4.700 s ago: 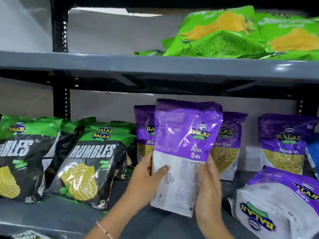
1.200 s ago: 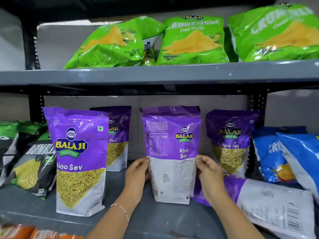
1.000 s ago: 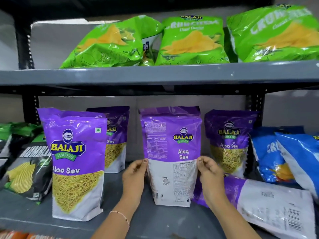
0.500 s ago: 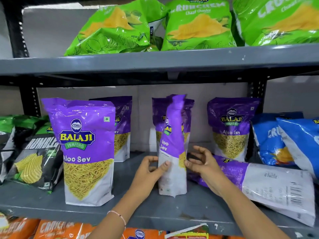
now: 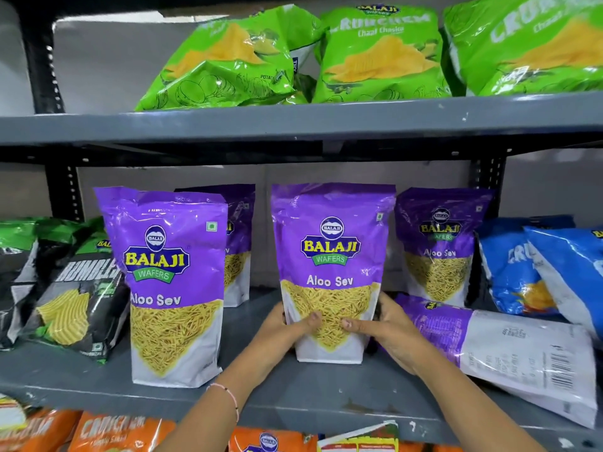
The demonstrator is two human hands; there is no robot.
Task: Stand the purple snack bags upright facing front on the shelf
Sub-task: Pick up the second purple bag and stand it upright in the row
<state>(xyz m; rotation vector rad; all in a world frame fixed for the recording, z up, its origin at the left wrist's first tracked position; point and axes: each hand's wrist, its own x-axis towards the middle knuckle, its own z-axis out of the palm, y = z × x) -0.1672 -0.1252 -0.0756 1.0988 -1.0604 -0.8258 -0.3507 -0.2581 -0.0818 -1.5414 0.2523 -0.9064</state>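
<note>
On grey metal shelf, L hand & R hand grip closed round upright purple bag.

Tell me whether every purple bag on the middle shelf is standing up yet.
No, one purple bag lies flat with its back up, right of the bag in both hands.

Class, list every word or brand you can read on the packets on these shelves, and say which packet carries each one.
"BALAJI WAFERS Aloo Sev": held purple bag, left front purple bag.
"Chaat Chaska": middle green bag.
"RUMBLES", partly hidden: black bag.
"CRUNCHEM": orange bag.
Lying purple bag: back print and barcode digits too small.
</note>
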